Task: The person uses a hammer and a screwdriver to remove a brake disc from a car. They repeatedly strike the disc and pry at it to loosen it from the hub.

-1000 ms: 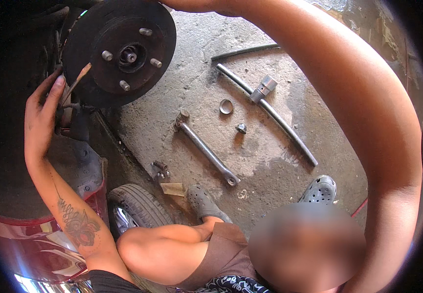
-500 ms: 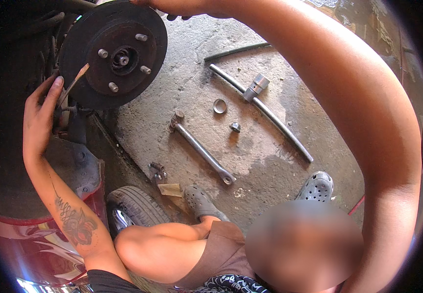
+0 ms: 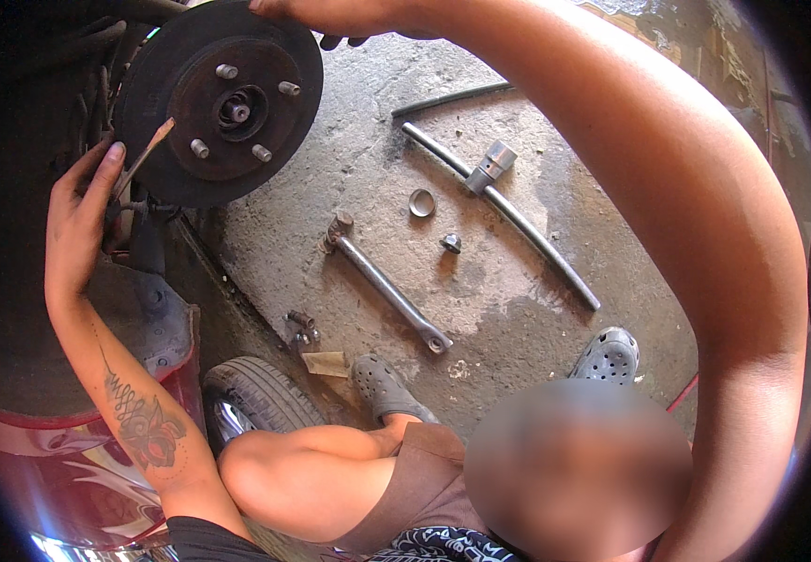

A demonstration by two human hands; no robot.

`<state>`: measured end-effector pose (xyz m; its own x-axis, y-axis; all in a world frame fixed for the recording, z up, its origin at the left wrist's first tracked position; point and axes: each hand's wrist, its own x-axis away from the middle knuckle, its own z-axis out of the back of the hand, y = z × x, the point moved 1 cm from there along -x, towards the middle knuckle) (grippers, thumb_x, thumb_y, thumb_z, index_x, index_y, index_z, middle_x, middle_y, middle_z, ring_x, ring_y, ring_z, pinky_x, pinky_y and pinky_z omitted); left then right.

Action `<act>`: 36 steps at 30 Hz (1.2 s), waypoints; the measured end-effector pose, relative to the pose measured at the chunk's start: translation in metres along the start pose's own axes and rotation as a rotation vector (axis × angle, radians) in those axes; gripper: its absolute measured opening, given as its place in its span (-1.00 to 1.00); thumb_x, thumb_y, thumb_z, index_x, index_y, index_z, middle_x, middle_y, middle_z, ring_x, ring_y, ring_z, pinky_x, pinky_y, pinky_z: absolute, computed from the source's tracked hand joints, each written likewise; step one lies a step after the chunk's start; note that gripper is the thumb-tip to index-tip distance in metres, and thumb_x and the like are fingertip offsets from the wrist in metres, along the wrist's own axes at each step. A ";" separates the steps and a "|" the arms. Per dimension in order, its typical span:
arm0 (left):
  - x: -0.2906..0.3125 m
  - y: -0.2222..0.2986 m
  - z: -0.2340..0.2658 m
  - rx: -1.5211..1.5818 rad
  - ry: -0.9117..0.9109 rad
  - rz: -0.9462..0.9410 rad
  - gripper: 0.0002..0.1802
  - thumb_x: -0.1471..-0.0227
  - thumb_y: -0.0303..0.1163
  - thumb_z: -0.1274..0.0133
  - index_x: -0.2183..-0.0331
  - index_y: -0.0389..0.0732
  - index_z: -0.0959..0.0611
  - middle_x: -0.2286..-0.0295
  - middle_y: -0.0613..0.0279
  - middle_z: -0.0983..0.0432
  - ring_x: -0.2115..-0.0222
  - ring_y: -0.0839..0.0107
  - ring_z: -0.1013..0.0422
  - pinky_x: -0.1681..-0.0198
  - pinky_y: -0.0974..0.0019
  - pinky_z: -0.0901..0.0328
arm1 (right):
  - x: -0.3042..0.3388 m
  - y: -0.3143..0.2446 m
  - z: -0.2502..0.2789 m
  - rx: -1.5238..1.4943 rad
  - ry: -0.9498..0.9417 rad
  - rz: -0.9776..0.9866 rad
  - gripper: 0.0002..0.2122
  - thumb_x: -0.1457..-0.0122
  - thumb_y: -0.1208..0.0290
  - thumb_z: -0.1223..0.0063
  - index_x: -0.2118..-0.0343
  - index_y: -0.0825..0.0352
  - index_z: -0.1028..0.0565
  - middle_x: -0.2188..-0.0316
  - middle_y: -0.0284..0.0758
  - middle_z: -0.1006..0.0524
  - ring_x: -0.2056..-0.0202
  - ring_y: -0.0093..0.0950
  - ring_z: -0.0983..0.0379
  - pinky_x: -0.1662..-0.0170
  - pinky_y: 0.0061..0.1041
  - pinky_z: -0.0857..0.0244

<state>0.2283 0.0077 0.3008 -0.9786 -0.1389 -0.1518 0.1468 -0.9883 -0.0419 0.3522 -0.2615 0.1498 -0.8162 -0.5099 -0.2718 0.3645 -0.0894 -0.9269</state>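
A dark, round brake disc [image 3: 166, 98] with several wheel studs stands upright at the upper left, on the car's hub. My left hand [image 3: 85, 201] is at its lower left edge, closed around a screwdriver [image 3: 138, 161]. The screwdriver's flat tip slants up in front of the disc face; its handle is hidden. At the top, my right hand [image 3: 330, 11] grips the disc's upper rim, partly cut off by the picture's edge.
On the concrete floor [image 3: 368, 122] lie a sliding T-bar [image 3: 536, 234] with a socket [image 3: 491, 167], another bar [image 3: 447, 98], a metal ring-shaped cap [image 3: 421, 203], a nut [image 3: 450, 244], a socket handle [image 3: 386, 290] and small hardware [image 3: 302, 328]. A tyre [image 3: 260, 398] lies beside the red car body [image 3: 68, 468].
The disc has turned on its hub, so its studs sit at different angles. My right hand has shifted slightly along the rim; my left hand and the screwdriver have barely moved.
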 end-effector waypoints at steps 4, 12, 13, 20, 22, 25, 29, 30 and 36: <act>-0.001 -0.003 0.000 0.012 0.000 -0.013 -0.03 -0.06 0.32 -0.08 -0.10 -0.44 -0.54 0.03 -0.29 -0.53 -0.04 0.04 -0.47 -0.20 0.15 -0.23 | -0.002 0.000 -0.001 -0.025 0.027 0.007 -0.58 -0.38 0.14 0.16 -0.02 0.41 -0.51 0.08 -0.01 -0.58 -0.02 -0.16 -0.49 -0.10 -0.24 -0.28; -0.001 -0.005 -0.001 0.003 0.019 -0.007 -0.06 -0.05 0.30 -0.09 -0.10 -0.41 -0.55 0.01 -0.25 -0.53 -0.06 0.04 -0.46 -0.21 0.14 -0.22 | -0.003 -0.002 -0.001 0.009 -0.027 -0.003 -0.55 -0.37 0.11 0.15 -0.03 0.43 -0.51 0.15 -0.01 -0.60 0.05 -0.16 -0.51 -0.05 -0.24 -0.31; 0.000 -0.004 -0.001 -0.014 0.031 -0.008 -0.06 -0.05 0.30 -0.09 -0.10 -0.41 -0.55 0.01 -0.25 -0.53 -0.06 0.04 -0.46 -0.21 0.14 -0.22 | -0.003 -0.003 -0.001 -0.003 -0.028 -0.003 -0.56 -0.37 0.11 0.14 -0.03 0.43 -0.51 0.16 -0.02 -0.60 0.05 -0.17 -0.52 -0.04 -0.24 -0.31; 0.002 0.003 -0.001 0.022 0.004 -0.005 -0.08 -0.07 0.26 -0.10 -0.10 -0.44 -0.55 0.04 -0.22 -0.56 -0.02 0.11 -0.48 -0.18 0.19 -0.24 | -0.005 0.000 -0.008 -0.099 -0.018 -0.011 -0.58 -0.35 0.15 0.08 -0.03 0.44 -0.51 0.14 -0.01 -0.60 0.05 -0.19 -0.53 -0.04 -0.27 -0.34; 0.003 0.004 -0.001 0.011 0.008 0.002 -0.09 -0.08 0.24 -0.11 -0.10 -0.44 -0.55 0.05 -0.21 -0.56 -0.01 0.13 -0.49 -0.18 0.20 -0.24 | -0.007 0.000 -0.009 -0.080 0.005 -0.008 -0.58 -0.35 0.15 0.07 -0.04 0.44 -0.50 0.12 0.00 -0.60 0.04 -0.18 -0.53 -0.05 -0.26 -0.34; 0.003 0.003 -0.001 0.002 0.010 0.019 -0.11 -0.09 0.23 -0.11 -0.10 -0.44 -0.54 0.05 -0.22 -0.56 -0.02 0.13 -0.48 -0.18 0.21 -0.23 | -0.007 -0.002 -0.011 -0.075 -0.010 -0.007 -0.56 -0.35 0.15 0.07 -0.06 0.45 -0.49 0.10 0.01 -0.59 0.01 -0.18 -0.52 -0.08 -0.26 -0.33; 0.002 0.002 -0.001 0.041 -0.027 -0.002 -0.10 -0.08 0.23 -0.11 -0.09 -0.44 -0.54 0.04 -0.22 -0.55 -0.03 0.12 -0.48 -0.19 0.20 -0.21 | -0.006 -0.002 -0.010 -0.079 -0.010 0.009 -0.56 -0.35 0.15 0.07 -0.07 0.46 -0.46 0.09 0.02 -0.58 -0.01 -0.16 -0.51 -0.08 -0.25 -0.32; 0.001 0.002 0.000 0.040 -0.031 -0.004 -0.10 -0.08 0.23 -0.11 -0.10 -0.44 -0.54 0.04 -0.23 -0.55 -0.03 0.12 -0.47 -0.19 0.20 -0.21 | -0.006 0.000 -0.010 -0.072 -0.016 0.009 -0.56 -0.34 0.15 0.07 -0.08 0.46 -0.45 0.09 0.02 -0.58 -0.01 -0.16 -0.51 -0.08 -0.25 -0.32; 0.004 0.007 0.001 0.053 -0.028 0.022 -0.12 -0.08 0.19 -0.14 -0.09 -0.46 -0.54 0.01 -0.25 -0.53 -0.05 0.12 -0.45 -0.21 0.22 -0.19 | -0.012 0.008 -0.016 -0.082 0.014 0.002 -0.55 -0.35 0.16 0.08 -0.13 0.44 -0.38 0.11 -0.02 -0.59 0.04 -0.21 -0.52 -0.05 -0.27 -0.34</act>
<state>0.2252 -0.0001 0.3007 -0.9790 -0.1617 -0.1240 0.1613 -0.9868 0.0139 0.3576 -0.2419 0.1420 -0.8219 -0.4976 -0.2772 0.3291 -0.0177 -0.9441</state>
